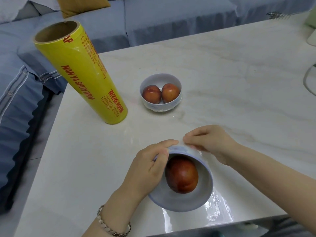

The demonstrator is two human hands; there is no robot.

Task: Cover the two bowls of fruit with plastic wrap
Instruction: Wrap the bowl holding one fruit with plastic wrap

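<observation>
My left hand [150, 165] and right hand [210, 142] pinch plastic wrap [217, 204] against the tilted near bowl [186, 199], whose fruit [182, 176] may roll out if it tips further.

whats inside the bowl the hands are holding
The tilted white bowl with a blue rim, held by the left hand and right hand, contains one red-brown round fruit. Anything behind that fruit is hidden.
</observation>
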